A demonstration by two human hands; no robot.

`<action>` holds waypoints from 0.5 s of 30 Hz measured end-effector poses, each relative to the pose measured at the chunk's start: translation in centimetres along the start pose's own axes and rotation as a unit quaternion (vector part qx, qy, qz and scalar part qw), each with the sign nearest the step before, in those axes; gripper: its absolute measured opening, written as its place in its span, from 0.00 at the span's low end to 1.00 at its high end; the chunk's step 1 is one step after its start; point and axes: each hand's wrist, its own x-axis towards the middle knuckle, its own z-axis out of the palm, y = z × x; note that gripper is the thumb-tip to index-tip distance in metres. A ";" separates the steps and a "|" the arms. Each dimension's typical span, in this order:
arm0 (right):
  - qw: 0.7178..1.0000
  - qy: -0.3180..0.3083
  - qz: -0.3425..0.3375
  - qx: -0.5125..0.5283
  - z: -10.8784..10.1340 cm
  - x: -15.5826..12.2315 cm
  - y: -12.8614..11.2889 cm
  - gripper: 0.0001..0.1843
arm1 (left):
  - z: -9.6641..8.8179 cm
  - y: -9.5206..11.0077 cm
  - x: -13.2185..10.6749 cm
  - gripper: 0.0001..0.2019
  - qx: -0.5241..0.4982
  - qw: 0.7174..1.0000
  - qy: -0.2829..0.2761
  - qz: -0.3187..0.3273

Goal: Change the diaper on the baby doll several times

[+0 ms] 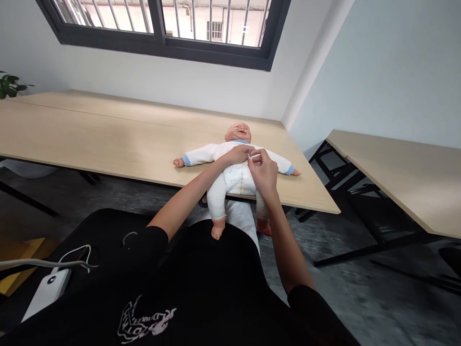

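Head view: a doll (235, 174) is laid on its back on the table (118, 129), its legs hung over the near edge. By the right hand (265, 169), a bit of the white shirt (222, 151) seems to be pinched between thumb and forefinger, above the waist of the diaper (243, 179). The left hand (239, 154) is rested on the shirt just beside it; whether anything is gripped by its fingertips cannot be told. For such fine work, the shirt is best held flat by one hand while the pinched bit is drawn gently by the other, with no pull toward the edge. What looks like a yellow box (34, 250) is seen at lower left; its contents cannot be made out.
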 end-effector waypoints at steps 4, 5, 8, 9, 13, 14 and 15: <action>0.999 -0.027 -0.009 -0.026 0.2 -0.5 -0.2 0.13 | 0.0 -0.5 0.0 0.09 -0.015 1.000 0.004 0.012; 0.999 -0.033 -0.016 -0.035 0.3 -0.7 -0.2 0.15 | 0.1 -0.5 0.0 0.09 -0.023 1.000 0.003 0.014; 0.996 -0.044 -0.051 -0.064 0.7 -1.7 -0.5 0.21 | 0.4 -0.5 0.1 0.12 -0.061 0.998 0.010 0.010; 0.994 -0.048 -0.065 -0.072 0.8 -2.0 -0.6 0.24 | 0.4 -0.4 0.1 0.13 -0.072 0.997 0.020 0.005; 0.989 -0.067 -0.095 -0.093 1.1 -3.0 -0.9 0.30 | -0.1 0.3 -1.0 0.16 -0.085 0.990 0.114 0.001; 0.989 -0.070 -0.094 -0.095 1.1 -3.1 -0.9 0.30 | -0.3 0.5 -1.7 0.16 -0.079 0.986 0.150 0.001; 0.989 -0.071 -0.091 -0.096 1.2 -3.1 -0.9 0.30 | -0.6 0.5 -2.7 0.16 -0.070 0.979 0.190 -0.002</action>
